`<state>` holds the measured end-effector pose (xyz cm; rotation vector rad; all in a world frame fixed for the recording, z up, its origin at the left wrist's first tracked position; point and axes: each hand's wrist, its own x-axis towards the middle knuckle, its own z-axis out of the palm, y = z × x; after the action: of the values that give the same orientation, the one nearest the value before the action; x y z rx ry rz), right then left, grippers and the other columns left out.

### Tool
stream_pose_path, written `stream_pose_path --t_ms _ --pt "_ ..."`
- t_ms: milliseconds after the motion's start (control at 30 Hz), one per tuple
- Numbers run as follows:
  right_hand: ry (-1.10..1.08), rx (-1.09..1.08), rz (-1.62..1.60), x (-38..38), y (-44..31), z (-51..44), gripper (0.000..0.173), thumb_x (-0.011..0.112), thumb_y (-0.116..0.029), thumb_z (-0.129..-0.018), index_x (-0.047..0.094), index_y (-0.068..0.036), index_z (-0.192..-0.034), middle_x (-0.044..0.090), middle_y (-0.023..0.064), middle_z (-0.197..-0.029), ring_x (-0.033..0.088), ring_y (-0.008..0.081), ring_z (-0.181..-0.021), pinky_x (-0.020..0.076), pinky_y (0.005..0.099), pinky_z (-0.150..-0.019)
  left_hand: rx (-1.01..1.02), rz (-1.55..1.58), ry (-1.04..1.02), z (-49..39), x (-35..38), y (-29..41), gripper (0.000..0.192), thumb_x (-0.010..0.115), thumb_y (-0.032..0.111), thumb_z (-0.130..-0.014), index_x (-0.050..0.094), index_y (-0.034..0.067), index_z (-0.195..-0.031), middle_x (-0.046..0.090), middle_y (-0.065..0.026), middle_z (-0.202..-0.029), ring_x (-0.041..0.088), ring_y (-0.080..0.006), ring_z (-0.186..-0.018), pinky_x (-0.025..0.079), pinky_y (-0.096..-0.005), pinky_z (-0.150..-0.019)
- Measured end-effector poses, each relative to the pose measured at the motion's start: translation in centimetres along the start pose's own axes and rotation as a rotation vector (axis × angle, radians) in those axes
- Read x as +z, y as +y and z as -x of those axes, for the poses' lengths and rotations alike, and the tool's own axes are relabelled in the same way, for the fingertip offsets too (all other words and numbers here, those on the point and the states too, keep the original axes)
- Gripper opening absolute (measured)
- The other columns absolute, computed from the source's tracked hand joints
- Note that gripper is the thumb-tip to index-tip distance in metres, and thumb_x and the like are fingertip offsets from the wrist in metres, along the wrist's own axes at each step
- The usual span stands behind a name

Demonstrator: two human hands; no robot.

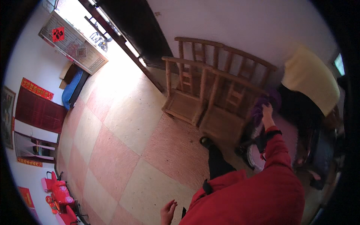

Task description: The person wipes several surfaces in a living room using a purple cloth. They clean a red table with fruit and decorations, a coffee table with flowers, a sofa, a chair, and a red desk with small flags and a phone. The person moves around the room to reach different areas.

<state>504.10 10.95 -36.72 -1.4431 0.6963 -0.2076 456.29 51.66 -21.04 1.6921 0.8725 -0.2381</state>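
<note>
My right hand [268, 115] reaches out at the right, its fingers closed on a dark purple fabric item [257, 109] beside the wooden chairs. The item's exact kind cannot be told. Around it lie a pale pink thing [288, 128], dark cloth [298, 104] and a blurred pale yellow cloth or cover [310, 78]. My left hand [168, 211] is low in the view, over the tiled floor, with loosely bent fingers and nothing seen in it. Both the red sleeve and a black band at the right wrist show.
Several wooden chairs [182, 105] stand against the white wall, close to my foot [206, 142]. A dark door and bright doorway [118, 56] are at the top. At the far left are a maroon curtain [39, 112] and a red flowered cloth item [62, 192].
</note>
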Motion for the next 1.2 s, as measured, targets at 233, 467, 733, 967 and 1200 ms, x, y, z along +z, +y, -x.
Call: stream_pose_path --t_ms 233,467,733,967,1200 --pt "0.190 -0.027 0.701 12.1 2.5 -12.7 0.050 0.050 -0.015 -0.074 0.038 0.000 -0.121 0.051 0.0169 -0.109 0.050 0.0307 -0.096 0.0402 0.0365 -0.081 -0.083 -0.011 0.068 -9.9 0.1 10.3 0.028 0.052 0.013 -0.082 0.053 -0.001 -0.106 0.060 -0.0112 -0.093 0.056 -0.0155 -0.085 0.044 -0.0253 -0.077" --pt "-0.428 -0.479 0.487 38.2 2.6 -12.0 0.046 0.052 -0.014 -0.074 0.040 0.001 -0.116 0.048 0.0173 -0.112 0.046 0.0294 -0.103 0.0372 0.0349 -0.083 -0.299 0.071 0.163 -13.9 -1.4 14.6 0.028 0.051 0.012 -0.082 0.052 -0.001 -0.107 0.060 -0.0115 -0.093 0.056 -0.0150 -0.084 0.044 -0.0254 -0.077" --pt "-1.382 -0.122 0.616 54.5 7.2 11.6 0.050 0.052 -0.003 -0.068 0.041 -0.001 -0.117 0.049 0.0137 -0.109 0.047 0.0231 -0.101 0.0364 0.0328 -0.086 -0.311 0.230 0.257 -14.2 -4.7 7.2 0.029 0.054 0.019 -0.081 0.054 0.006 -0.107 0.061 -0.0068 -0.092 0.056 -0.0108 -0.081 0.044 -0.0234 -0.073" --pt "-1.995 -0.084 0.494 55.5 7.1 27.2 0.046 0.048 0.003 -0.062 0.049 0.000 -0.108 0.054 0.0030 -0.093 0.051 0.0138 -0.086 0.0407 0.0261 -0.078 -0.166 0.320 0.440 -13.8 -12.2 -0.4 0.037 0.055 0.023 -0.079 0.050 0.007 -0.112 0.060 -0.0079 -0.091 0.056 -0.0122 -0.080 0.045 -0.0247 -0.072" --pt "-1.606 -0.013 0.389 56.2 8.2 28.9 0.033 0.045 0.000 -0.063 0.054 -0.001 -0.096 0.053 0.0025 -0.078 0.052 0.0135 -0.066 0.0449 0.0269 -0.061 -0.064 0.472 0.620 -12.7 -23.8 -6.3 0.039 0.051 0.014 -0.082 0.040 0.003 -0.118 0.057 -0.0089 -0.096 0.056 -0.0122 -0.083 0.044 -0.0242 -0.076"
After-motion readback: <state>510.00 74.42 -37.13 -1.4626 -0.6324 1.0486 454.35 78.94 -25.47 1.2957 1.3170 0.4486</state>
